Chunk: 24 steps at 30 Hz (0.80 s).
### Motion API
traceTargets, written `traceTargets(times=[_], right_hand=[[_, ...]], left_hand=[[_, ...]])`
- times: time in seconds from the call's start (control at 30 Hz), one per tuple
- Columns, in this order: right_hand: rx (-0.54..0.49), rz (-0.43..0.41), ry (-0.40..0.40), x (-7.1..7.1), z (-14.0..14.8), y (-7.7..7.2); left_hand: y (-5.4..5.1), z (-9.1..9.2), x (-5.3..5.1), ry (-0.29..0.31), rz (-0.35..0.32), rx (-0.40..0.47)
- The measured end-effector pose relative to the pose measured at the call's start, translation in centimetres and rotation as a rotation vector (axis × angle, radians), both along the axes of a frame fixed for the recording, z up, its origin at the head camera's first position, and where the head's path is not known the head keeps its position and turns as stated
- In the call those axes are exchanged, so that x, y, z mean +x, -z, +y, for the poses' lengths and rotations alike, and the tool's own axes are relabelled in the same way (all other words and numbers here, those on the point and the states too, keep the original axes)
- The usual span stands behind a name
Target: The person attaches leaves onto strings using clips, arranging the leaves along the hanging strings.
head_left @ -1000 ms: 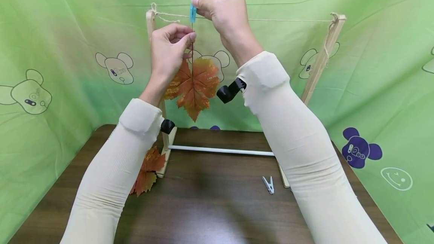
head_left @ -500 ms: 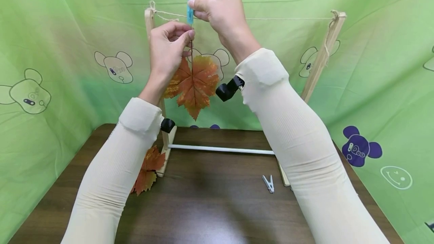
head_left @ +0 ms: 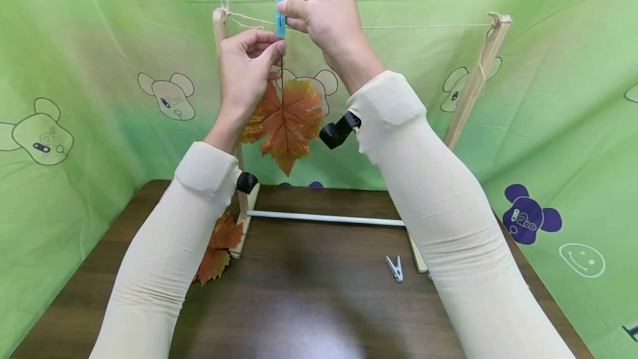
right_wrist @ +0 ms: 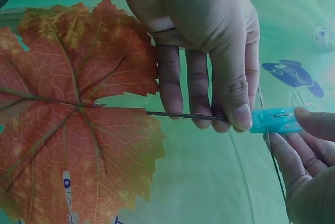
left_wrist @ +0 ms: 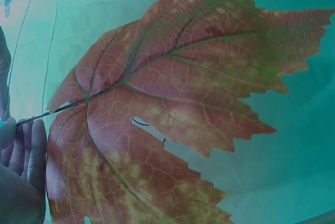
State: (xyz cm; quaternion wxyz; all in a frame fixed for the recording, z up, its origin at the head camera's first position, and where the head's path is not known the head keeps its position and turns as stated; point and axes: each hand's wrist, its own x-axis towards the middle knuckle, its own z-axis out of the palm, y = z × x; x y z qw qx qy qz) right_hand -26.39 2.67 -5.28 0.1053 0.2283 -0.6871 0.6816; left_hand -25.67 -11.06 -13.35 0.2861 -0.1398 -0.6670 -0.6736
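Note:
My left hand pinches the thin stem of an orange-red leaf, which hangs below the fingers. Directly above, my right hand holds a light blue clothespin upright between thumb and fingers. The clothespin sits at the stem's top end and across the string in the right wrist view, close to the left thumb. In the left wrist view the leaf fills most of the picture, and the left hand shows at the lower left edge.
The string runs between two wooden posts, joined low down by a white rod. A grey clothespin lies on the brown table. Another leaf lies at left, partly behind my left sleeve. Green printed cloth surrounds the table.
The blue clothespin and right hand have shifted slightly left and down, closer to the left fingers. Less stem shows between the clothespin and the left hand. Both hands keep their holds.

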Motion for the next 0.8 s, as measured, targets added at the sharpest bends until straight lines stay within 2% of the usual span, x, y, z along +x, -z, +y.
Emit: traceTargets(times=[0.33,0.63,0.8], right_hand=[[0.034,0.007,0.010,-0.09,0.14,0.22],[0.001,-0.042,0.009,-0.12,0.10,0.17],[-0.009,-0.034,0.013,-0.06,-0.03,0.18]], left_hand=[[0.03,0.07,-0.06,-0.003,-0.011,0.012],[0.02,0.04,0.05,-0.006,-0.015,0.007],[0.07,0.00,0.06,-0.008,-0.012,0.005]])
